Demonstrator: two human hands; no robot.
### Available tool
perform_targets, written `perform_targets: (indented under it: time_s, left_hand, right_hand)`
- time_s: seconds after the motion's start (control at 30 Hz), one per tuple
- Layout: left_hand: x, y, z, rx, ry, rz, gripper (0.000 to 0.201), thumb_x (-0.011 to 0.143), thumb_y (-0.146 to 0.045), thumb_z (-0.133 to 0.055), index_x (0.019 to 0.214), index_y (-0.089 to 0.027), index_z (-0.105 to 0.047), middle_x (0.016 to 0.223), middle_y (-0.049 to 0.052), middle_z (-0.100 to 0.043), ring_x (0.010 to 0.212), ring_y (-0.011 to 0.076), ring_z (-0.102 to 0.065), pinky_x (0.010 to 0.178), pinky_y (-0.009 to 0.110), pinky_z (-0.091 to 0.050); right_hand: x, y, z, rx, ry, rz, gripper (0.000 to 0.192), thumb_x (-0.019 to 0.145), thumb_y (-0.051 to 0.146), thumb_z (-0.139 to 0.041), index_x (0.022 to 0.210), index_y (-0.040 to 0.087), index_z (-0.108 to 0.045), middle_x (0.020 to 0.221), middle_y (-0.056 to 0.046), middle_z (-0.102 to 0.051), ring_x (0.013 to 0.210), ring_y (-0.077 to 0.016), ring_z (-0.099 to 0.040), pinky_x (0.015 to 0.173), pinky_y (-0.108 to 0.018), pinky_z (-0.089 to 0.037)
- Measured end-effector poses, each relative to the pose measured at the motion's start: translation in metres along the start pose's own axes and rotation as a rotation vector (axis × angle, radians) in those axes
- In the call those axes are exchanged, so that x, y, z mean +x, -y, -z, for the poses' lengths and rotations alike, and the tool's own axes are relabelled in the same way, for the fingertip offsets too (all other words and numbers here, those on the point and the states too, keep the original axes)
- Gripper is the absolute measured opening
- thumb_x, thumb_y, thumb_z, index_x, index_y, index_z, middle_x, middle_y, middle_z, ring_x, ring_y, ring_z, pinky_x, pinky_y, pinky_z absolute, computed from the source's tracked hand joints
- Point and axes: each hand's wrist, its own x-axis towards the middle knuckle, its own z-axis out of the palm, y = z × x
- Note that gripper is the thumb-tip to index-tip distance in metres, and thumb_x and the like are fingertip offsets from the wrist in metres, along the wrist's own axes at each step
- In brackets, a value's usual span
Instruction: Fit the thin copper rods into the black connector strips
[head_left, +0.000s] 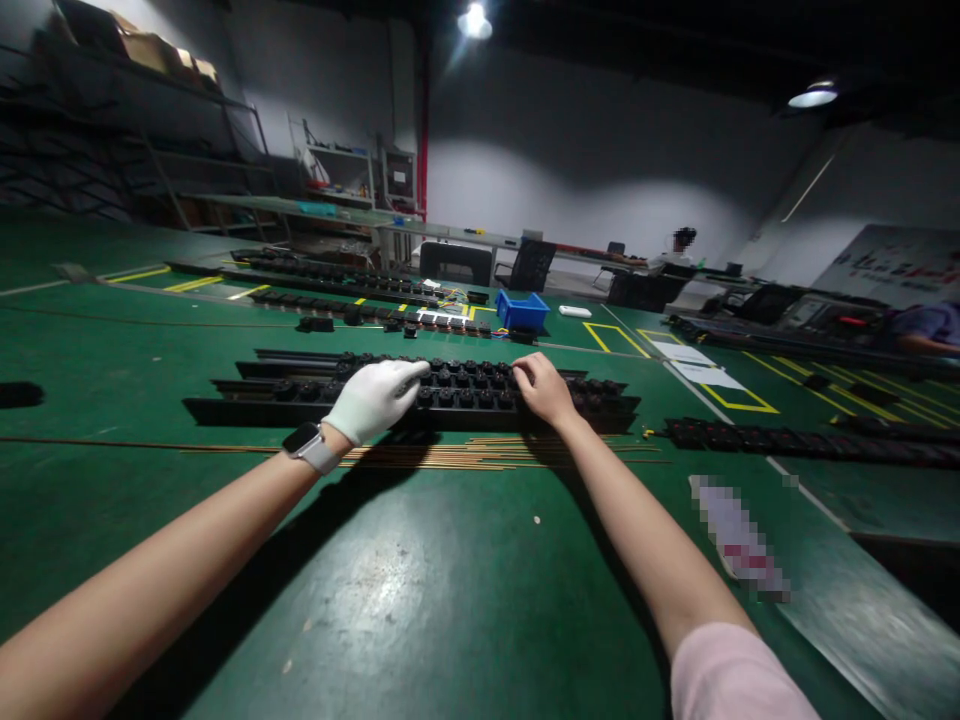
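**Hands on a black socket strip**

Both arms reach forward over a wide green work surface (420, 600) to a long black rail fitted with rows of dark round-topped socket modules (465, 385). This rail lies crosswise in front of the person, stacked with one or two similar black rails, near the middle of the surface.

The left hand (375, 398), in a white glove, rests palm down on the rail's left half with its fingers stretched towards the modules; it lies flat and grips nothing that can be seen. A silver-cased wristwatch with a pale strap (310, 446) sits on that wrist. The bare right hand (541, 388) is curled, fingertips pressing onto the modules just right of the glove; whether it pinches a part cannot be told.

Just beside the rail, on its near side, lies a bundle of thin brass-coloured rods (450, 455). Further back are more black rails (337, 275) and a blue plastic bin (522, 311). A seated person (679, 250) is at a far bench.
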Motion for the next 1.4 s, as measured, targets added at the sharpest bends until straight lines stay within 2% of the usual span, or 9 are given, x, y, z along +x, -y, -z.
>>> perform_targets:
  time_s: [0.03,0.1,0.2,0.33,0.5,0.6,0.87,1.2,1.4]
  left_hand:
    - [-0.012,-0.009,0.001,-0.010,0.018,-0.054,0.043,0.108,-0.038,-0.049,0.143,-0.026,-0.071,0.127,0.010,-0.081,0.109,0.0231,-0.075,0.099,0.039,-0.059]
    - [-0.035,-0.026,-0.003,-0.003,0.083,-0.100,0.038,0.109,-0.036,-0.048,0.134,-0.027,-0.076,0.113,0.008,-0.083,0.096,0.0206,-0.077,0.089,0.036,-0.060]
    - [-0.060,-0.041,-0.016,0.005,0.197,-0.091,0.036,0.110,-0.037,-0.049,0.130,-0.026,-0.077,0.112,0.008,-0.083,0.095,0.0204,-0.077,0.086,0.034,-0.059]
    - [-0.073,-0.050,-0.031,-0.016,0.295,-0.011,0.034,0.110,-0.041,-0.051,0.124,-0.027,-0.078,0.111,0.008,-0.082,0.099,0.0215,-0.074,0.086,0.033,-0.056]
    - [-0.074,-0.058,-0.043,-0.069,0.309,0.109,0.029,0.107,-0.035,-0.056,0.117,-0.027,-0.082,0.111,0.009,-0.079,0.100,0.0235,-0.069,0.089,0.036,-0.052]
    - [-0.074,-0.059,-0.049,-0.097,0.292,0.188,0.029,0.105,-0.033,-0.057,0.117,-0.027,-0.083,0.113,0.009,-0.079,0.101,0.0240,-0.067,0.090,0.036,-0.051]
    - [-0.076,-0.056,-0.054,-0.140,0.278,0.211,0.033,0.105,-0.036,-0.055,0.118,-0.028,-0.084,0.110,0.009,-0.078,0.100,0.0242,-0.067,0.090,0.037,-0.051]
    - [-0.077,-0.059,-0.050,-0.143,0.280,0.212,0.031,0.104,-0.032,-0.055,0.116,-0.029,-0.084,0.110,0.008,-0.079,0.100,0.0241,-0.068,0.090,0.037,-0.051]
    - [-0.077,-0.062,-0.049,-0.122,0.272,0.212,0.031,0.104,-0.034,-0.055,0.117,-0.028,-0.083,0.110,0.009,-0.079,0.101,0.0253,-0.068,0.090,0.038,-0.051]
  right_hand:
    - [-0.016,0.007,0.002,0.009,0.038,0.033,0.032,0.112,0.033,-0.048,0.124,0.022,-0.075,0.124,-0.011,-0.074,0.118,-0.0247,-0.066,0.106,-0.036,-0.051]
    - [-0.046,0.020,0.001,-0.011,0.205,0.105,0.026,0.111,0.030,-0.053,0.118,0.024,-0.077,0.119,-0.008,-0.075,0.112,-0.0220,-0.068,0.100,-0.032,-0.051]
    - [-0.081,0.033,-0.004,-0.132,0.415,0.132,0.023,0.109,0.025,-0.058,0.116,0.026,-0.080,0.119,-0.007,-0.076,0.110,-0.0223,-0.067,0.096,-0.031,-0.049]
    - [-0.102,0.030,-0.014,-0.201,0.441,0.023,0.027,0.111,0.025,-0.055,0.122,0.027,-0.080,0.127,-0.010,-0.074,0.114,-0.0244,-0.065,0.097,-0.033,-0.047]
    - [-0.103,0.014,-0.026,-0.067,0.402,-0.176,0.019,0.108,0.026,-0.063,0.119,0.026,-0.078,0.129,-0.008,-0.073,0.121,-0.0243,-0.061,0.101,-0.034,-0.044]
    - [-0.104,0.012,-0.033,-0.023,0.392,-0.236,0.017,0.107,0.025,-0.063,0.116,0.026,-0.077,0.127,-0.006,-0.074,0.121,-0.0238,-0.061,0.101,-0.035,-0.042]
    - [-0.109,0.029,-0.034,-0.227,0.286,-0.135,0.032,0.115,0.029,-0.045,0.131,0.025,-0.073,0.133,-0.010,-0.072,0.124,-0.0251,-0.061,0.102,-0.038,-0.042]
    - [-0.096,0.046,-0.038,-0.394,0.355,-0.173,0.028,0.113,0.026,-0.049,0.123,0.025,-0.075,0.126,-0.012,-0.072,0.119,-0.0268,-0.062,0.094,-0.036,-0.042]
    - [-0.081,0.053,-0.032,-0.393,0.496,-0.107,0.022,0.111,0.024,-0.053,0.118,0.021,-0.074,0.124,-0.012,-0.071,0.116,-0.0260,-0.065,0.091,-0.034,-0.042]
